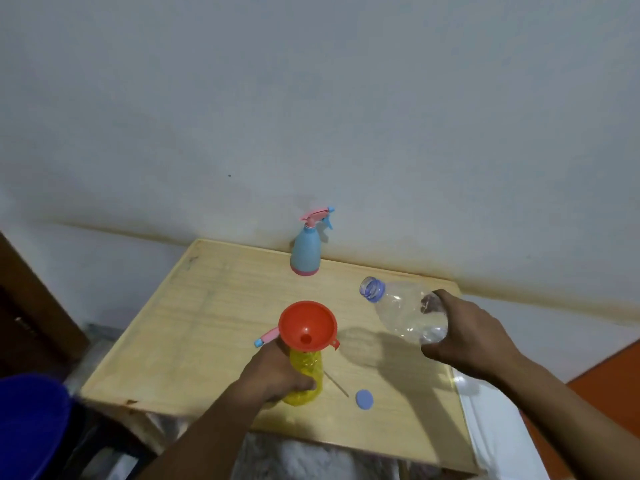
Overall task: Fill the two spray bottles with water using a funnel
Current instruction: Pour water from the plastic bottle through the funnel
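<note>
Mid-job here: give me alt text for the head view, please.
Left hand grips a yellow spray bottle with a red funnel in its neck; right hand holds an uncapped clear water bottle tilted beside it. A blue spray bottle stands behind.

yellow bottle point(306, 375) neck: hidden under funnel point(307, 325) | spray head (pink) point(266, 338): mostly hidden

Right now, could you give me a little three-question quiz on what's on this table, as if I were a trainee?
1. True or false: the funnel sits in the yellow bottle.
2. Which hand holds the clear bottle? A left hand, B right hand.
3. Fill in: the loose cap lies on the ____.

Key: 1 true. 2 B. 3 table. The blue bottle stands untouched by the wall.
</note>
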